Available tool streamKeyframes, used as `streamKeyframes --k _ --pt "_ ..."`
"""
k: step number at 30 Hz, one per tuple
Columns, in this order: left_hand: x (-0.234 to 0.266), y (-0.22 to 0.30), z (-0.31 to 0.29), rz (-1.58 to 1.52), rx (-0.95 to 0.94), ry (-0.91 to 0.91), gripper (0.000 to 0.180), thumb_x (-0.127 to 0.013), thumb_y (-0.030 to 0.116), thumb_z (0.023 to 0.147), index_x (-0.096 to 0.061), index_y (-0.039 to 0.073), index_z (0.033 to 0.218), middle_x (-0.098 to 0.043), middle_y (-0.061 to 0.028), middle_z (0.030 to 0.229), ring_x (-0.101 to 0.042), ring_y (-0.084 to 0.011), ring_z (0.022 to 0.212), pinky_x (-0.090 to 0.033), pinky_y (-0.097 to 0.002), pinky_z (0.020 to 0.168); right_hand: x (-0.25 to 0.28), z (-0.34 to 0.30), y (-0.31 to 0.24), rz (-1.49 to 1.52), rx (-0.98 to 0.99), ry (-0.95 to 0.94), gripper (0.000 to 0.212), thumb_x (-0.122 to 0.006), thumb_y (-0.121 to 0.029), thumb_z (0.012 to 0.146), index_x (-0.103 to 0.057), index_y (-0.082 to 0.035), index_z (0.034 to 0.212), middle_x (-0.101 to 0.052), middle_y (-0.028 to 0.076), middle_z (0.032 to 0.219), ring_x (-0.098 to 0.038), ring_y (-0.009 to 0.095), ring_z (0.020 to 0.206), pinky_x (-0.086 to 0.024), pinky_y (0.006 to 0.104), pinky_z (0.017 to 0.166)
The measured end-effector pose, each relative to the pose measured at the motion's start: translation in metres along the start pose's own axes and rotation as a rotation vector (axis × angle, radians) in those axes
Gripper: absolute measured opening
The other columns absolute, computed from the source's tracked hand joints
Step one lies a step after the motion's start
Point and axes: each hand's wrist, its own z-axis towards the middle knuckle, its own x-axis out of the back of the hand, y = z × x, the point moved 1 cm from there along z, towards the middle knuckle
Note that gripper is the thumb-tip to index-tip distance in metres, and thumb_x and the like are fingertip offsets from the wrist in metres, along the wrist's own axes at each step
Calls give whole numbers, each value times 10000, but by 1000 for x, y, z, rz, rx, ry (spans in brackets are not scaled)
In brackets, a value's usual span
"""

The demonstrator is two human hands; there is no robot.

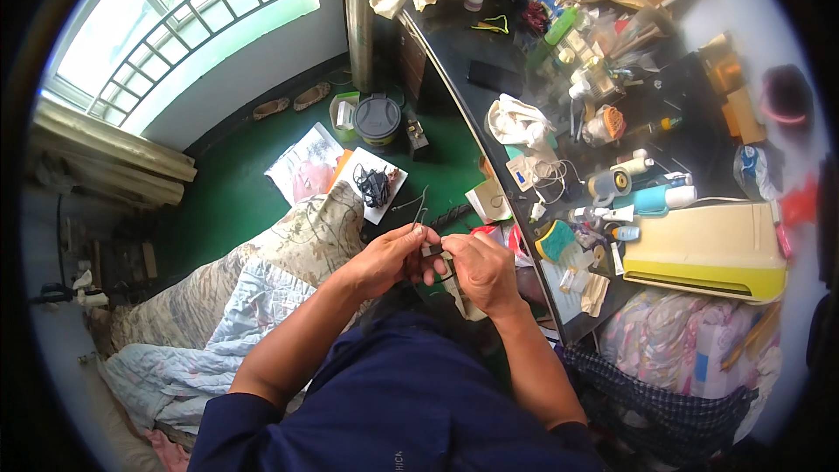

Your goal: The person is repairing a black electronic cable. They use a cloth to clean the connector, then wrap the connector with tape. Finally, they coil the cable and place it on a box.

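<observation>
A small dark piece [432, 250] sits between a person's two bare hands, held in front of the chest of a dark blue shirt [393, 393]. The left hand [393, 255] pinches it, thumb and fingers drawn close together. The right hand [482, 269] meets it from the other side with fingers curled narrow; whether those fingertips grip the piece or only touch it cannot be told — the knuckles hide them. Thin wire [411, 203] rises just beyond the left fingertips.

Past the hands, a tangle of black cable [373, 185] lies on a white board [391, 197] over a green floor [218, 177], with a lidded grey bucket [377, 120] and a pair of shoes [273, 108] farther off. To the left, a camouflage-patterned cover [271, 243] and a pale blue quilt [240, 308] lie rumpled together.

On the right stands a crowded black desk [459, 45] — a white cord [551, 173], a turquoise-and-white bottle [654, 199] and a large cream case with a lime-green edge [706, 243] among its load. Bright daylight enters through a barred window [166, 22] at upper left.
</observation>
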Motion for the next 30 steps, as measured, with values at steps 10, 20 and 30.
streamKeyframes --k 10,20,30 --pt "13 -3 -17 99 -183 85 139 -533 170 1058 -537 55 1137 -688 -67 950 -643 -121 794 -463 -248 663 -33 10 -20 316 -349 136 46 -694 -73 895 -676 -62 937 -692 76 886 -664 226 739 -546 353 630" --pt "4 -13 -10 515 -294 126 178 -510 105 1060 -541 -23 1180 -672 -99 1011 -623 -145 902 -527 -320 829 -53 -16 9 992 -963 -49 223 -725 -189 954 -696 23 892 -684 42 790 -636 109 693 -507 265 650" --pt "16 -17 -6 229 -260 230 354 -462 245 1105 -544 -31 1312 -647 -96 1145 -621 -155 1060 -531 -327 953 -40 -5 -6 364 -404 -69 171 -727 -27 864 -725 -19 1034 -690 137 996 -704 314 868 -558 355 742"
